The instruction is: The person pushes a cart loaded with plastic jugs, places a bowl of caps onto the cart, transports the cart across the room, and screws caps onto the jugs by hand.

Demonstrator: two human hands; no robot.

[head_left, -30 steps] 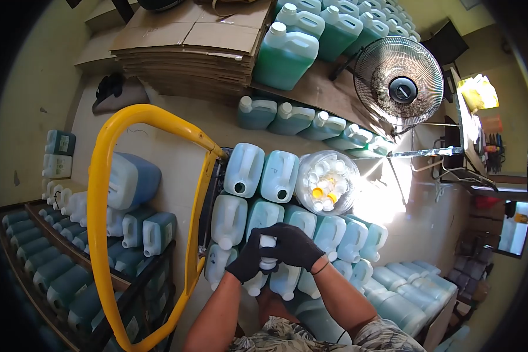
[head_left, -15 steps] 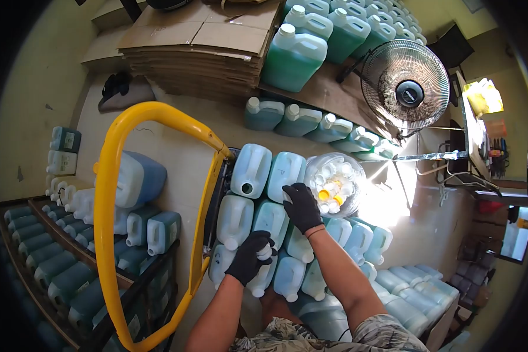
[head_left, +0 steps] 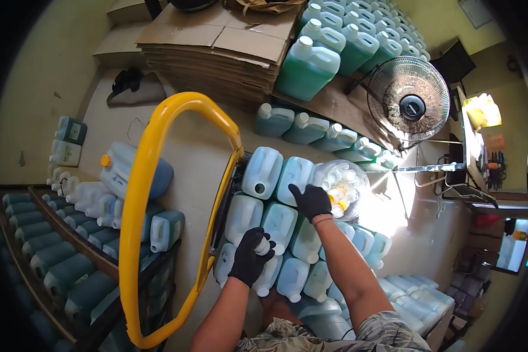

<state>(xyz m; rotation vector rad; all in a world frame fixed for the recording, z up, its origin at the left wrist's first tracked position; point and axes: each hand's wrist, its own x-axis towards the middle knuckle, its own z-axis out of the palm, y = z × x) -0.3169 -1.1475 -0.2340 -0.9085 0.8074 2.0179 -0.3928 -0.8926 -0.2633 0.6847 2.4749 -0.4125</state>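
My left hand [head_left: 250,258], in a black glove, is closed around white caps [head_left: 263,246] above the capped jugs nearest me. My right hand [head_left: 312,202], also gloved in black, is at the lower end of a pale blue-green jug [head_left: 296,175]. Its fingers curl down with the thumb out to the left; that jug's mouth and whatever the fingers grip are hidden. Left of it lies a jug [head_left: 262,170] with an uncapped, dark round mouth. A clear round tub [head_left: 364,190] of white and orange caps stands just beyond my right hand.
A yellow trolley handle [head_left: 141,193] rises on the left. Racks of jugs [head_left: 58,252] stand behind it. Stacked flat cardboard [head_left: 217,50], filled green jugs [head_left: 308,69] and a fan [head_left: 410,105] are at the back. More jugs [head_left: 416,302] lie at the right.
The view has shifted slightly, so the surroundings sit lower and further right. My right hand's thumb now sticks out to the left. My left hand still holds the caps.
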